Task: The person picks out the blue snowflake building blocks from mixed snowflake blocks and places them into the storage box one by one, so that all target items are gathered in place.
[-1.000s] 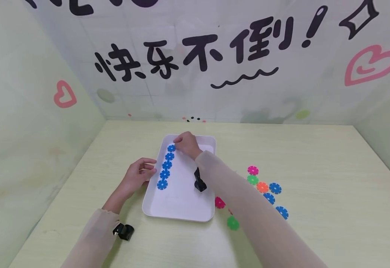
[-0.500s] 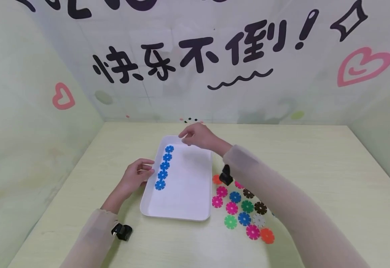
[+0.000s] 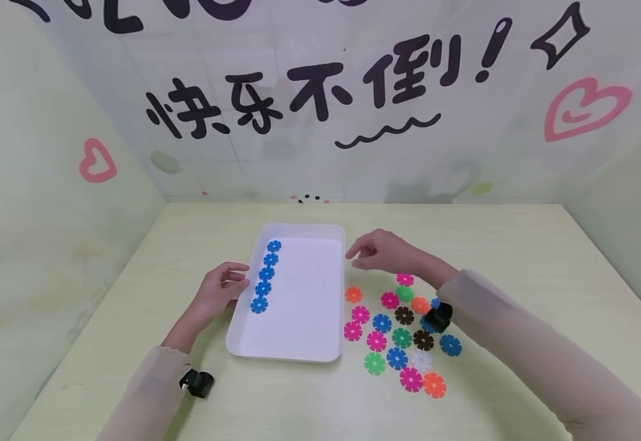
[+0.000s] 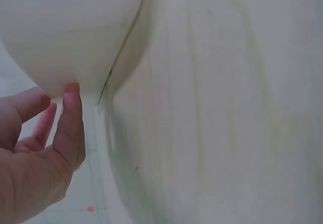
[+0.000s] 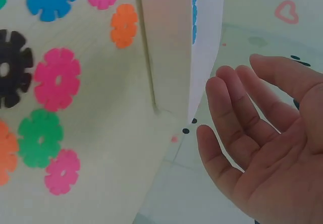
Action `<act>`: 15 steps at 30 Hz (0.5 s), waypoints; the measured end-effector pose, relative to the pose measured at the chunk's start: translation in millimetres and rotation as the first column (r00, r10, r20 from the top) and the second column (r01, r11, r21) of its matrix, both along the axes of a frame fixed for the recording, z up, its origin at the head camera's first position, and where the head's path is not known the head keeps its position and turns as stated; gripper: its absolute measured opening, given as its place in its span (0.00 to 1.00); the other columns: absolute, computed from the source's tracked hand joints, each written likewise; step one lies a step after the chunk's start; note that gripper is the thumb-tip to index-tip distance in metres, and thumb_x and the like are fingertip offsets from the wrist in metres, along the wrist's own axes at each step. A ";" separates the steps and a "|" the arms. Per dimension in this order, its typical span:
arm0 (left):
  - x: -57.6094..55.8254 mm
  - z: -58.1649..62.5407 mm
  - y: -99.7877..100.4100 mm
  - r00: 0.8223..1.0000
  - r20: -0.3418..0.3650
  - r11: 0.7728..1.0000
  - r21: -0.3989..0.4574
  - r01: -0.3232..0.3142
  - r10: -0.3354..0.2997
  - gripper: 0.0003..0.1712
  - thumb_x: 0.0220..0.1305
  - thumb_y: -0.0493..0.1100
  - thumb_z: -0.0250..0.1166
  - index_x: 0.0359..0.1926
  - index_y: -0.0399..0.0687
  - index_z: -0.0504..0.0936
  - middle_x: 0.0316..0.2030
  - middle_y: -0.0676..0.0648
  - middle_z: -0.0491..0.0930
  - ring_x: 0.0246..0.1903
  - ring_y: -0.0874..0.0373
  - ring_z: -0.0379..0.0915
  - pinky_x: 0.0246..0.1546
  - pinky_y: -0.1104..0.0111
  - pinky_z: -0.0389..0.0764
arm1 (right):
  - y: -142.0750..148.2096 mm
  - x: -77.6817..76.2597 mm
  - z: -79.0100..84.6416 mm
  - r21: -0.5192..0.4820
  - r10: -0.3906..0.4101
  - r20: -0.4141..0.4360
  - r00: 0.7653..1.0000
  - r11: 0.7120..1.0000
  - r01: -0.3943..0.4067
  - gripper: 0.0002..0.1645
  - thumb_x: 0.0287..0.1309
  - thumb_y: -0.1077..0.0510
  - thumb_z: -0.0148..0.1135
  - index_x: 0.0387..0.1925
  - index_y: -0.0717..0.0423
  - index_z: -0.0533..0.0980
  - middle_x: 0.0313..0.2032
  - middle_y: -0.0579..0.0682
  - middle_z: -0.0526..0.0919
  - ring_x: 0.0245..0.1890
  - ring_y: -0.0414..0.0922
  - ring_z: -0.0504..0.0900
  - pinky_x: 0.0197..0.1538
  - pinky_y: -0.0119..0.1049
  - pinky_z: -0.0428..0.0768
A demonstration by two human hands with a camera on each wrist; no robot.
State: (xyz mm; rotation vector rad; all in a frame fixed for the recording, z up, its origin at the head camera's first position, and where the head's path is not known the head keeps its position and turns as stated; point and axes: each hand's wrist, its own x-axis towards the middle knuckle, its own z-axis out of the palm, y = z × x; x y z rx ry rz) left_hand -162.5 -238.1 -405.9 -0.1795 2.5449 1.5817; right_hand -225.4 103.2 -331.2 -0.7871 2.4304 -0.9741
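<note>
A white tray (image 3: pixel 306 294) lies on the table in the head view, with a column of blue notched discs (image 3: pixel 267 274) along its left side. My left hand (image 3: pixel 218 289) rests its fingertips against the tray's left rim; in the left wrist view, the thumb and fingers of that hand (image 4: pixel 48 153) touch the outer wall of the tray (image 4: pixel 75 42). Just off the tray's right edge, my right hand (image 3: pixel 389 251) hovers with nothing in it. Its loosely bent fingers and bare palm show in the right wrist view, where the hand (image 5: pixel 272 138) is apart from the tray.
Right of the tray, loose notched discs in pink, orange, green, brown, white and blue spread over the table, among them a pink disc (image 3: pixel 411 380) and a brown disc (image 3: pixel 423 340). A printed wall (image 3: pixel 276 165) stands behind the table's far edge.
My right hand has left the top blue disc inside the tray and moved right, past the tray's right edge. The left hand stays at the left rim. More loose discs are uncovered.
</note>
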 end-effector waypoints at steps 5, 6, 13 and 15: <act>0.9 -0.1 0.4 1.000 0.005 1.000 -0.004 -0.002 0.002 0.22 0.64 0.41 0.58 0.58 0.43 0.67 0.48 0.38 0.69 0.42 0.47 0.72 0.37 0.63 0.79 | 23.6 17.2 -12.8 0.012 -0.008 0.045 0.999 1.000 0.007 0.14 0.56 0.60 0.62 0.45 0.61 0.78 0.31 0.55 0.81 0.28 0.55 0.76 0.34 0.44 0.78; 1.3 0.9 0.8 1.000 0.008 1.000 -0.004 -0.003 0.003 0.22 0.64 0.41 0.58 0.58 0.43 0.67 0.48 0.38 0.69 0.42 0.47 0.72 0.37 0.63 0.79 | 27.5 20.6 -15.4 0.010 -0.010 0.058 0.998 1.000 0.010 0.14 0.55 0.61 0.62 0.44 0.61 0.78 0.30 0.55 0.81 0.28 0.55 0.76 0.35 0.45 0.78; 2.6 4.8 2.0 1.000 0.011 1.000 -0.003 -0.004 0.004 0.22 0.65 0.41 0.57 0.58 0.42 0.67 0.48 0.38 0.69 0.43 0.47 0.72 0.38 0.63 0.79 | 45.3 39.9 -36.4 0.010 0.022 0.089 0.996 1.000 -0.023 0.15 0.52 0.61 0.65 0.43 0.61 0.78 0.23 0.49 0.78 0.23 0.46 0.74 0.32 0.37 0.77; 2.4 3.8 1.5 1.000 0.011 1.000 -0.001 -0.001 0.001 0.22 0.65 0.41 0.57 0.58 0.42 0.67 0.48 0.38 0.69 0.42 0.47 0.72 0.38 0.63 0.79 | 46.6 45.1 -41.8 0.032 0.025 0.079 0.997 0.999 -0.027 0.16 0.50 0.60 0.67 0.42 0.58 0.78 0.22 0.46 0.76 0.22 0.42 0.72 0.29 0.33 0.76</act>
